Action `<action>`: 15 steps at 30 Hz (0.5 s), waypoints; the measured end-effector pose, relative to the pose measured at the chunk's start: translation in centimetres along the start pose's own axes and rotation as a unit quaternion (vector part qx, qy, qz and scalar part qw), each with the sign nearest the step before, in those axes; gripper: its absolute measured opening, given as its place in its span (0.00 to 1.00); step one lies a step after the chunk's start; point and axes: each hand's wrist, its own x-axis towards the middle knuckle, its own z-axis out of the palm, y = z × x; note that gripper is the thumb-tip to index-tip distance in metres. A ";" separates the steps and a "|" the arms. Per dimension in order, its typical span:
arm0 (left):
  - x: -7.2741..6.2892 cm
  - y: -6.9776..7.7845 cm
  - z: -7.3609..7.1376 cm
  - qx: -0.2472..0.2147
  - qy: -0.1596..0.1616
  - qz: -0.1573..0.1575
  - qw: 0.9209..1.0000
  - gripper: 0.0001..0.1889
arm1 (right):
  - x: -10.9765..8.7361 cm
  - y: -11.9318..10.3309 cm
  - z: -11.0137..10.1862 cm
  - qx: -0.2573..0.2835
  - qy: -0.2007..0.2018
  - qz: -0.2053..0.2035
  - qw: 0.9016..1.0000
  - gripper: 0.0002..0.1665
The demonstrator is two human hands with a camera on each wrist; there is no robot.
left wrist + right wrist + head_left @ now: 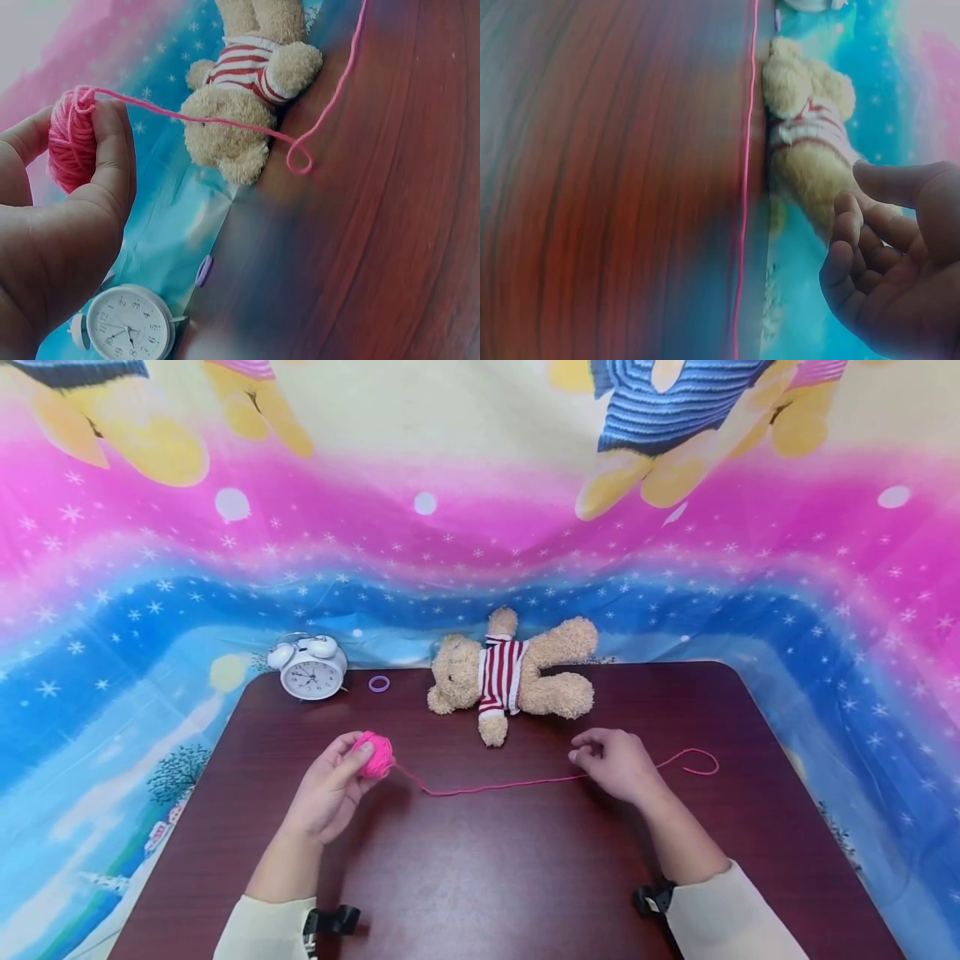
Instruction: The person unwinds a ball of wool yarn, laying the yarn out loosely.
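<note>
My left hand (330, 789) pinches a small ball of pink yarn (375, 754) between thumb and fingers, raised over the left part of the table. From the ball a pink strand (495, 787) runs down and across the tabletop to the right, with a small kink in the left wrist view. Its tail forms a loose loop (703, 762) beyond my right hand. Over that strand my right hand (617, 766) hovers with fingers loosely bent and nothing in them; the right wrist view shows the strand (744, 180) apart from the fingertips (836, 259).
A teddy bear (504, 677) in a red-and-white striped shirt lies on its back along the table's far edge. A white twin-bell alarm clock (312, 672) stands at the back left, a purple ring (379, 683) beside it. A patterned cloth backdrop surrounds the dark wooden table (465, 877).
</note>
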 end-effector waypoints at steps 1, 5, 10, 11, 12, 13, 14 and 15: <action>0.0 0.0 0.2 -0.001 -0.002 0.000 1.000 0.18 | 0.1 -0.3 0.3 0.003 -0.001 -0.002 1.000 0.14; 0.1 0.0 0.8 -0.007 -0.015 0.000 1.000 0.17 | 0.3 -1.5 1.3 0.021 -0.006 -0.008 1.000 0.13; 0.2 0.0 1.6 -0.009 -0.022 0.000 1.000 0.17 | 0.6 -2.9 2.7 0.041 -0.014 -0.023 0.999 0.12; 0.2 0.1 1.8 -0.008 -0.023 0.000 1.000 0.17 | 0.6 -3.2 3.0 0.043 -0.016 -0.025 0.999 0.12; 0.2 0.1 1.9 -0.008 -0.024 0.000 1.000 0.17 | 0.7 -3.5 3.2 0.045 -0.017 -0.027 0.998 0.12; 0.2 0.1 2.1 -0.009 -0.025 0.000 1.000 0.17 | 0.7 -3.9 3.4 0.049 -0.020 -0.031 0.998 0.11; 0.2 0.1 2.3 -0.009 -0.026 -0.001 1.000 0.17 | 0.7 -4.2 3.6 0.051 -0.021 -0.035 0.998 0.11; 0.2 0.1 2.4 -0.010 -0.027 -0.001 1.000 0.16 | 0.7 -4.5 3.8 0.054 -0.024 -0.037 0.998 0.11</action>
